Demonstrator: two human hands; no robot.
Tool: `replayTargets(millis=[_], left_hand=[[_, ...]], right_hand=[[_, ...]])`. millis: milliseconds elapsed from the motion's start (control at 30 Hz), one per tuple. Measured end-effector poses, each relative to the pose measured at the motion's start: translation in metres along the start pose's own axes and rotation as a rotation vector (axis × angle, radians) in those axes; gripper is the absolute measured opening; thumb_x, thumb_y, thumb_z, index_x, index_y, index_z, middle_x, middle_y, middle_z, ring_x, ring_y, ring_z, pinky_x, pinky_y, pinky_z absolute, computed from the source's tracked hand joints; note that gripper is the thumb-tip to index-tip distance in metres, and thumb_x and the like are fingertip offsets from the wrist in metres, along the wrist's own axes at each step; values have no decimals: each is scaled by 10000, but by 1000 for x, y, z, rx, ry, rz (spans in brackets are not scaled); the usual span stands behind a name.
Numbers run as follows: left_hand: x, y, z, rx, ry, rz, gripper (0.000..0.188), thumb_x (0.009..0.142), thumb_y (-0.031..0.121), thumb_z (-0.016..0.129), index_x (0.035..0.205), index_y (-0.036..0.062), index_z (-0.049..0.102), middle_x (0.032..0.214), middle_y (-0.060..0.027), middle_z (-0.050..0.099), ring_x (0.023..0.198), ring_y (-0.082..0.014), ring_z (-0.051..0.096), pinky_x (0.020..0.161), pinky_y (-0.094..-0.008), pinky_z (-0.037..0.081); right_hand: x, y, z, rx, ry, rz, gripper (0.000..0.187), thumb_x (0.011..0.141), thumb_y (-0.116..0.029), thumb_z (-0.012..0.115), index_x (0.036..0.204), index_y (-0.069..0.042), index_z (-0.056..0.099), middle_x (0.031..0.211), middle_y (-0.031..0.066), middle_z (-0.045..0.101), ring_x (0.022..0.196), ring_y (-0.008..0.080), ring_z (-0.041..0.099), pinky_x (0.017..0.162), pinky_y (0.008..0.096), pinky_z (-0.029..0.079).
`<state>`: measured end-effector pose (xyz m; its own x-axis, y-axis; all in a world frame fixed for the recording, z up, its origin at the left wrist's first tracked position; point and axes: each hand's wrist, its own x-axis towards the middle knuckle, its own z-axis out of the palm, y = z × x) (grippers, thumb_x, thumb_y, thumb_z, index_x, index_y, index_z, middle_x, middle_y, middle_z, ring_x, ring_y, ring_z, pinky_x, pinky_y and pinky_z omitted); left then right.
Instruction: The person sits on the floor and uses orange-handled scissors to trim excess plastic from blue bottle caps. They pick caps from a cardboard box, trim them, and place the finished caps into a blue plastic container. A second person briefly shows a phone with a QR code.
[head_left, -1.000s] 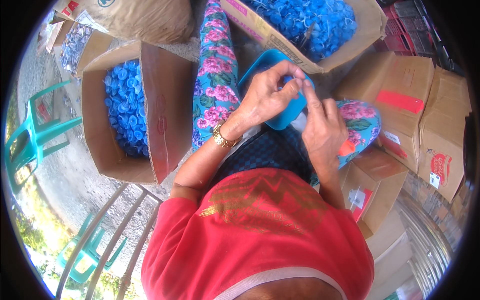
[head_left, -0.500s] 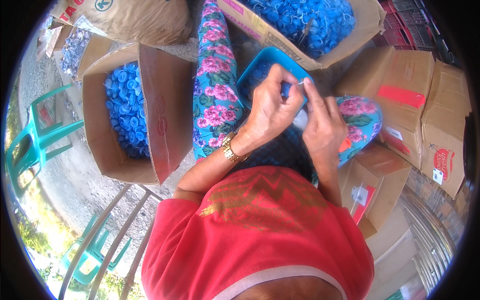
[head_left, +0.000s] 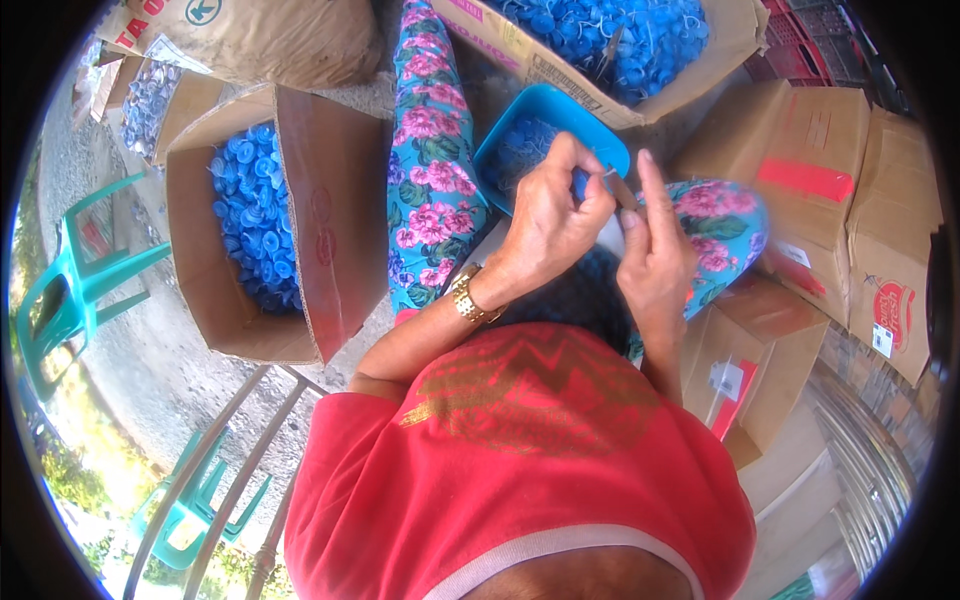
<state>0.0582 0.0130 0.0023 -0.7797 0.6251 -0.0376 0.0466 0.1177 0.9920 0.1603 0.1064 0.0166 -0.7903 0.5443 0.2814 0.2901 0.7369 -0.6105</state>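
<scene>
My left hand point(head_left: 550, 215), with a gold watch at the wrist, is closed in a pinch on a small blue plastic cap point(head_left: 580, 183). Close beside it my right hand point(head_left: 655, 240) has its index finger stretched up, while its thumb presses a thin, flat, brownish blade-like piece point(head_left: 624, 194) that meets the cap. The rest of that piece is hidden by the fingers. Just beyond both hands a blue plastic basin point(head_left: 610, 135) rests by my legs, with blue bits and thin pale strips inside.
An open carton point(head_left: 330, 220) of blue caps stands on the left. Another carton point(head_left: 570, 85) at the far side holds blue pieces with white strips. Closed cartons point(head_left: 810, 190) are stacked on the right. A brown sack point(head_left: 290, 45) and green chairs point(head_left: 95, 280) lie beyond the left carton.
My right hand has drawn back slightly from the cap and its index finger has straightened. The brownish blade-like piece now shows between the hands, and the basin is less covered.
</scene>
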Motion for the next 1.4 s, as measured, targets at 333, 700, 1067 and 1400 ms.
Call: replayTargets(millis=[333, 700, 1067, 1400], left_hand=[[3, -11, 12, -88, -5, 161, 89, 896, 10, 513, 959, 19, 450, 821, -126, 523, 726, -236, 542, 640, -336, 449], [1, -11, 9, -212, -49, 106, 89, 893, -2, 524, 967, 34, 489, 980, -119, 474, 926, -253, 472, 831, -344, 409], [1, -22, 10, 17, -63, 356, 104, 951, 76, 526, 1049, 55, 500, 1154, -105, 436, 1048, -171, 474, 863, -283, 436], [-7, -13, 9, -270, -73, 125, 76, 912, -11, 530, 967, 35, 505, 993, -91, 440, 929, -181, 492, 798, -284, 435]], right_hand=[[1, 0, 2, -63, -29, 39, 488, 854, -76, 587, 1331, -136, 504, 1006, 137, 669, 793, 303, 677, 602, 375, 531], [3, -1, 6, 28, -45, 94, 490, 871, -95, 579, 1347, -138, 473, 1000, 158, 671, 759, 327, 674, 602, 396, 524], [6, -5, 7, 36, -43, 80, 426, 899, -131, 544, 1322, -140, 494, 998, 168, 662, 796, 333, 667, 620, 394, 526], [8, 1, 0, -36, -78, 51, 474, 897, -170, 542, 1357, -113, 444, 1023, 151, 665, 808, 311, 675, 630, 376, 534]])
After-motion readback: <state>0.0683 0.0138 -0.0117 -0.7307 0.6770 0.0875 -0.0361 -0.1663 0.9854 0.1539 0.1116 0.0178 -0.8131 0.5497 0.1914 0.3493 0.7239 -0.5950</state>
